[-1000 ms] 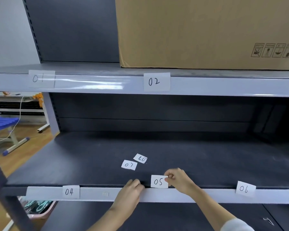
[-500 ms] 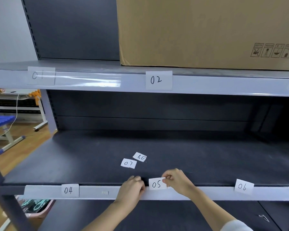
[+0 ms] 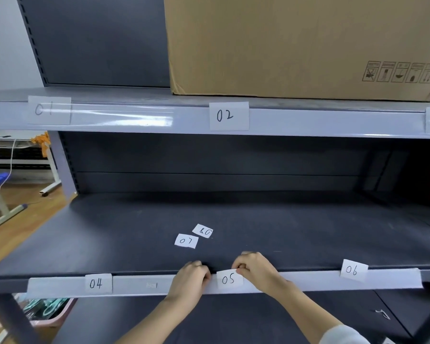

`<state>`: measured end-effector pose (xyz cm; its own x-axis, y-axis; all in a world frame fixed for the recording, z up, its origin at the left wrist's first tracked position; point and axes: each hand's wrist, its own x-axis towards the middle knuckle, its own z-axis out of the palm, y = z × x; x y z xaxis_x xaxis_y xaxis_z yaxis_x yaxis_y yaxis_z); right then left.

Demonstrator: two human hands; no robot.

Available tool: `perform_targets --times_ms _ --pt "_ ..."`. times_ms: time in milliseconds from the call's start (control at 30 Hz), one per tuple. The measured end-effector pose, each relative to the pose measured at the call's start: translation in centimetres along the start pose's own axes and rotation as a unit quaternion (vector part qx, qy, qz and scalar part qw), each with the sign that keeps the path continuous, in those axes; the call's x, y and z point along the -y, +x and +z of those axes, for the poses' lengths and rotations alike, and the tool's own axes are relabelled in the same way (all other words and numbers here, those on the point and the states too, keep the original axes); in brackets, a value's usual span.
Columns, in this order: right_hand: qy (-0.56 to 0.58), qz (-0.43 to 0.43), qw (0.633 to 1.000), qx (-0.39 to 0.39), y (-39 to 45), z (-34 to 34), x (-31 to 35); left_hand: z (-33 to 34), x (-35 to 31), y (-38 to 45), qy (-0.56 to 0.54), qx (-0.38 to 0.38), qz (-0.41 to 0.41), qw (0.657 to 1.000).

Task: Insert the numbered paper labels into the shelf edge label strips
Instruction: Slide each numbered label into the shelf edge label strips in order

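My right hand [image 3: 255, 270] pinches the top right corner of the white paper label 05 [image 3: 229, 279], which sits low in the lower shelf's label strip [image 3: 139, 285]. Just left of that label, my left hand [image 3: 191, 278] grips the strip's top edge with curled fingers. Labels 04 [image 3: 97, 283] and 06 [image 3: 353, 270] stand in the same strip, 06 sticking up and tilted. Loose labels 07 [image 3: 186, 241] and 08 [image 3: 203, 230] lie on the dark shelf board [image 3: 308, 232]. The upper strip [image 3: 333, 122] holds labels 01 [image 3: 49, 110] and 02 [image 3: 228, 116].
A large cardboard box [image 3: 296, 45] stands on the upper shelf at the right. A pink basket [image 3: 52, 316] sits on the floor at lower left. Blue-and-white furniture legs [image 3: 3, 214] stand on the wooden floor to the left of the shelf upright [image 3: 62, 165].
Label 05 has gone down from above the shelf edge into the strip, with my right hand following it. My left hand has stayed on the strip beside it.
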<state>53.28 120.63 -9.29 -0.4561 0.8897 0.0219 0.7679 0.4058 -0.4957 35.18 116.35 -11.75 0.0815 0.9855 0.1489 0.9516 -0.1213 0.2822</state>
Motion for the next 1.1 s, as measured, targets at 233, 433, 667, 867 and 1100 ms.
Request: perform_targets --times_ms 233,433,667,867,1100 --pt "-0.014 -0.009 1.000 0.009 0.3 0.3 -0.3 -0.2 -0.1 0.0 -0.006 -0.011 -0.005 1.000" --pt "-0.058 -0.006 0.998 0.015 0.4 0.2 -0.3 -0.1 0.1 0.2 -0.026 -0.023 -0.009 0.999" --pt "-0.083 0.020 0.996 0.021 1.0 0.1 -0.1 -0.3 0.1 -0.2 -0.052 -0.076 0.022 0.996" --pt "-0.061 0.039 0.997 0.007 0.6 0.0 -0.1 2.2 0.6 0.9 -0.123 -0.167 0.120 0.971" --pt "-0.008 0.047 0.996 -0.068 -1.8 -3.5 -3.4 3.6 -5.5 2.6 -0.129 -0.165 0.222 0.952"
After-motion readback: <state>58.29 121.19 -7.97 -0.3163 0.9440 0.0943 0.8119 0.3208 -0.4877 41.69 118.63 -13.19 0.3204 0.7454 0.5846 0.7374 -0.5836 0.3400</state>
